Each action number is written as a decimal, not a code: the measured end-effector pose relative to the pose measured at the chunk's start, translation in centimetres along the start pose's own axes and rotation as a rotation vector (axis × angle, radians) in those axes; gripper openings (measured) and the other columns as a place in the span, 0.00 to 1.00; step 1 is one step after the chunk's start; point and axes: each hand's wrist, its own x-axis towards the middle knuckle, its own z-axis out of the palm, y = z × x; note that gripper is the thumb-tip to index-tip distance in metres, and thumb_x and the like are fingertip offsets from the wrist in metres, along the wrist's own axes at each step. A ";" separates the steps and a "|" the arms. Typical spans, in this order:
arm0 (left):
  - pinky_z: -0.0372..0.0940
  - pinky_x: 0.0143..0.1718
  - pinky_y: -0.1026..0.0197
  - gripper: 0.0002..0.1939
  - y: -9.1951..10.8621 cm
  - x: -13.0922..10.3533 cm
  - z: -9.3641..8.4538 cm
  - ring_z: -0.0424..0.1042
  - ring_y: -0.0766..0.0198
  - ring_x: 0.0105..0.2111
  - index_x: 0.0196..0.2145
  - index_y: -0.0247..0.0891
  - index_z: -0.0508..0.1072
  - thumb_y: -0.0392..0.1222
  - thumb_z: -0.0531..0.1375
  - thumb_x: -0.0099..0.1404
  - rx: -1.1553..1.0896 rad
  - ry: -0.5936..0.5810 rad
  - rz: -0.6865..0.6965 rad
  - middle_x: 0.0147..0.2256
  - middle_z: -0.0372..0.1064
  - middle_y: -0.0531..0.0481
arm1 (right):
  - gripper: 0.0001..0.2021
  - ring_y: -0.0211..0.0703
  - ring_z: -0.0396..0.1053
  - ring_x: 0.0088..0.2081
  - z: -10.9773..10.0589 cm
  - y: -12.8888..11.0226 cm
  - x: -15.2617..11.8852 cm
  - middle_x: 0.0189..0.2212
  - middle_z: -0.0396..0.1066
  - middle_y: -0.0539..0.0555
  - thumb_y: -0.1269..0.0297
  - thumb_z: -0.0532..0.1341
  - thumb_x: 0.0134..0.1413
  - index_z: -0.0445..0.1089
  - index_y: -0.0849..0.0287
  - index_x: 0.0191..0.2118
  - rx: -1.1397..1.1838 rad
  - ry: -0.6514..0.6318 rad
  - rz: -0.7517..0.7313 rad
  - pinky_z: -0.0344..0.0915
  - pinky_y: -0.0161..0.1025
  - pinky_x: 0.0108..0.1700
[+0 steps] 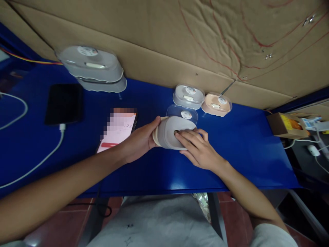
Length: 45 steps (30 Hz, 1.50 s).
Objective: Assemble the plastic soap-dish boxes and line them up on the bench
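A grey oval container (168,132) with a cream-coloured base is held tilted above the blue table. My left hand (145,139) grips it from the left, thumb on its upper edge and the fingers largely hidden beneath. Across its right side lies my right hand (196,145), fingers bent against the grey face. Just behind the container is a clear plastic cover (177,110) with a round white label. Farther back stand a grey lidded box (185,97) and a peach lidded box (214,106), side by side.
Stacked grey boxes (95,67) stand back left, near a black device (64,104) with a white cable. A lit phone (120,128) lies left of the container. Cardboard (154,44) lines the back. An open carton (285,126) sits at the right.
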 end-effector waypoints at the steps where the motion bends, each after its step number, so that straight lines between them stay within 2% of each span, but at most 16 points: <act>1: 0.72 0.55 0.53 0.25 0.1 0.0 -0.1 0.76 0.52 0.56 0.62 0.42 0.76 0.57 0.51 0.81 0.006 0.002 0.006 0.55 0.79 0.43 | 0.28 0.55 0.70 0.64 -0.1 0.1 -0.1 0.62 0.74 0.66 0.62 0.55 0.77 0.53 0.64 0.75 0.008 -0.009 -0.002 0.55 0.54 0.66; 6: 0.70 0.58 0.52 0.25 -0.3 0.0 -0.4 0.74 0.49 0.59 0.62 0.42 0.77 0.59 0.54 0.79 0.033 -0.016 0.017 0.56 0.79 0.43 | 0.28 0.55 0.69 0.65 -0.1 0.1 -0.2 0.63 0.73 0.66 0.63 0.55 0.77 0.51 0.62 0.76 0.019 -0.004 0.018 0.55 0.55 0.67; 9: 0.70 0.58 0.50 0.27 -0.6 0.0 -0.3 0.73 0.46 0.60 0.63 0.42 0.76 0.60 0.54 0.79 0.003 -0.026 -0.028 0.55 0.80 0.42 | 0.27 0.54 0.69 0.65 0.1 0.0 -0.2 0.64 0.73 0.66 0.62 0.55 0.77 0.54 0.63 0.75 0.026 0.000 0.022 0.55 0.54 0.67; 12: 0.68 0.60 0.49 0.26 -0.6 0.0 0.0 0.73 0.47 0.60 0.64 0.41 0.75 0.57 0.53 0.80 -0.041 -0.022 -0.010 0.56 0.79 0.42 | 0.26 0.54 0.69 0.65 0.2 -0.1 -0.1 0.63 0.73 0.66 0.62 0.55 0.77 0.56 0.64 0.74 0.042 0.015 0.016 0.56 0.54 0.67; 19: 0.70 0.59 0.50 0.25 -0.3 -0.1 0.2 0.74 0.48 0.59 0.60 0.42 0.78 0.59 0.52 0.80 -0.047 -0.025 0.034 0.57 0.79 0.43 | 0.31 0.56 0.67 0.66 0.7 -0.3 -0.1 0.65 0.70 0.65 0.59 0.54 0.78 0.47 0.58 0.78 0.073 -0.003 0.067 0.58 0.57 0.69; 22: 0.71 0.56 0.51 0.25 -0.4 -0.4 0.2 0.75 0.47 0.57 0.59 0.42 0.79 0.61 0.60 0.76 -0.003 -0.075 0.090 0.56 0.80 0.43 | 0.32 0.59 0.66 0.66 1.2 -0.6 -0.1 0.63 0.69 0.65 0.59 0.54 0.77 0.45 0.56 0.79 0.105 0.034 0.082 0.63 0.59 0.68; 25: 0.73 0.52 0.55 0.24 -0.6 -0.5 0.2 0.78 0.48 0.54 0.56 0.41 0.81 0.56 0.70 0.68 0.029 -0.086 0.124 0.53 0.81 0.43 | 0.34 0.60 0.65 0.68 1.6 -0.6 -0.1 0.63 0.67 0.65 0.59 0.53 0.77 0.41 0.54 0.80 0.140 0.045 0.077 0.64 0.61 0.68; 29: 0.74 0.44 0.57 0.18 -0.1 -0.3 0.3 0.79 0.50 0.48 0.49 0.36 0.82 0.51 0.68 0.68 -0.041 0.029 0.099 0.46 0.83 0.42 | 0.36 0.62 0.59 0.72 1.4 0.6 -0.3 0.70 0.60 0.65 0.51 0.51 0.78 0.35 0.51 0.81 0.192 0.031 0.056 0.61 0.63 0.70; 32: 0.75 0.37 0.59 0.14 0.6 0.0 0.2 0.79 0.53 0.43 0.46 0.37 0.81 0.48 0.66 0.69 -0.129 0.189 0.126 0.41 0.83 0.46 | 0.35 0.62 0.55 0.74 1.1 2.2 -0.7 0.74 0.56 0.63 0.50 0.51 0.78 0.35 0.46 0.81 0.110 0.024 0.203 0.54 0.67 0.73; 35: 0.74 0.35 0.60 0.13 1.1 0.1 0.1 0.78 0.55 0.41 0.46 0.39 0.80 0.47 0.65 0.69 -0.159 0.303 0.169 0.40 0.82 0.48 | 0.39 0.62 0.54 0.75 0.9 3.4 -0.8 0.74 0.56 0.63 0.49 0.54 0.76 0.33 0.47 0.81 0.078 -0.072 0.275 0.51 0.67 0.74; 38: 0.73 0.35 0.61 0.12 1.2 0.0 0.2 0.78 0.55 0.42 0.46 0.40 0.80 0.46 0.64 0.68 -0.141 0.319 0.184 0.40 0.81 0.48 | 0.41 0.62 0.57 0.73 0.6 3.5 -0.9 0.72 0.59 0.64 0.50 0.57 0.75 0.32 0.49 0.81 0.087 -0.122 0.270 0.59 0.63 0.70; 40: 0.72 0.35 0.62 0.11 1.2 0.0 0.2 0.78 0.55 0.42 0.45 0.40 0.79 0.46 0.65 0.67 -0.140 0.320 0.189 0.39 0.81 0.48 | 0.40 0.64 0.62 0.68 0.4 3.2 -0.9 0.68 0.64 0.64 0.50 0.58 0.74 0.36 0.48 0.80 0.048 -0.123 0.298 0.63 0.63 0.65; 42: 0.71 0.35 0.62 0.09 1.2 0.0 0.3 0.78 0.55 0.41 0.43 0.40 0.79 0.45 0.64 0.67 -0.154 0.331 0.191 0.37 0.80 0.49 | 0.40 0.65 0.66 0.63 0.2 3.1 -1.1 0.62 0.68 0.64 0.47 0.59 0.73 0.41 0.48 0.80 0.002 -0.119 0.334 0.64 0.65 0.63; 45: 0.70 0.34 0.63 0.08 1.5 0.0 0.4 0.78 0.55 0.41 0.41 0.41 0.79 0.44 0.62 0.67 -0.186 0.347 0.190 0.36 0.79 0.49 | 0.40 0.69 0.60 0.68 0.2 3.2 -1.4 0.65 0.63 0.67 0.42 0.59 0.71 0.47 0.50 0.78 -0.008 -0.116 0.355 0.59 0.70 0.66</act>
